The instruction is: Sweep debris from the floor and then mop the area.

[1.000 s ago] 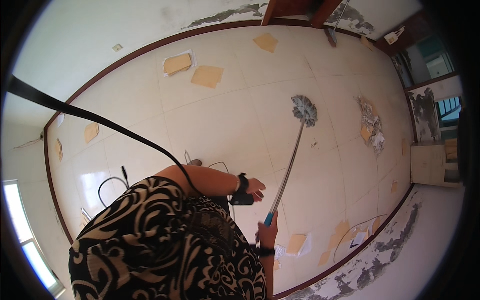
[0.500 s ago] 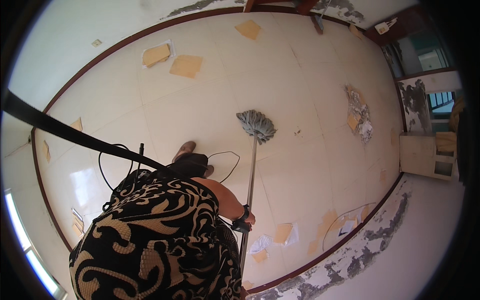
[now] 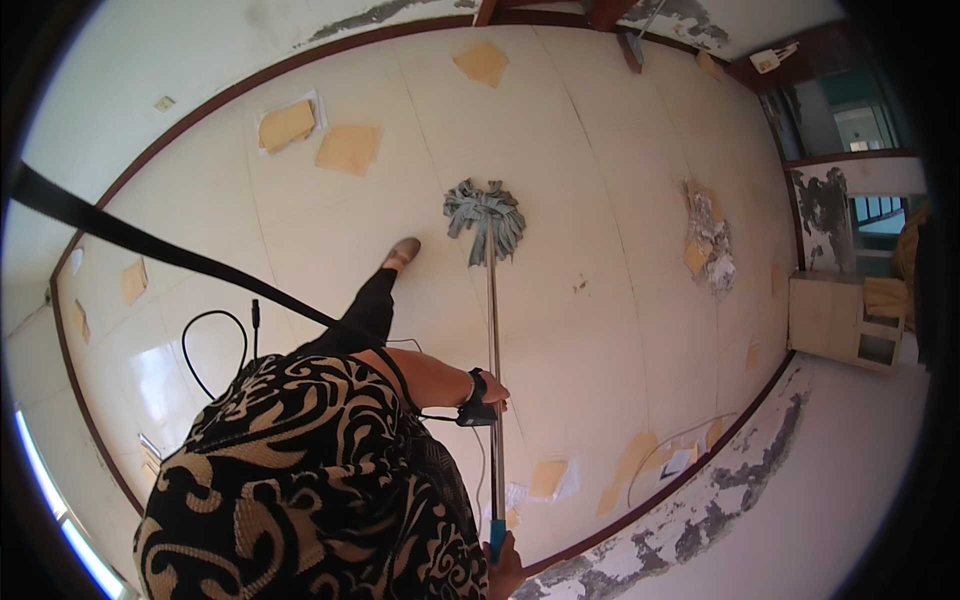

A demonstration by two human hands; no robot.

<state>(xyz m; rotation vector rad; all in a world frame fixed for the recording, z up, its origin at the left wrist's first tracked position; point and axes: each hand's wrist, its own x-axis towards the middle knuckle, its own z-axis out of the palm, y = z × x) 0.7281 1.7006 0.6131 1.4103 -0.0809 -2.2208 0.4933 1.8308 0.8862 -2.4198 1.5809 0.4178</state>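
Observation:
A mop with a metal pole (image 3: 494, 330) reaches away from me across the floor. Its grey cloth head (image 3: 484, 218) is spread flat on the pale tiles. Partway along the pole, my left hand (image 3: 493, 389), with a black band and small device at the wrist, is closed around it. My right hand (image 3: 507, 567), at the lower edge, grips the pole near its blue end piece (image 3: 497, 540); part of this hand is cut off. One shoe (image 3: 404, 252) of mine stands left of the mop head.
Cardboard pieces (image 3: 348, 149) and papers lie along the walls. A heap of scraps (image 3: 708, 240) sits at right, with small dark crumbs (image 3: 580, 287) between it and the mop. A pale cabinet (image 3: 835, 317) stands against the right wall. A cable (image 3: 212, 345) loops beside me.
The mop head has slid slightly left and farther away, its strands now fanned differently. My foot has stepped forward. My right hand and the blue end piece have come into fuller view.

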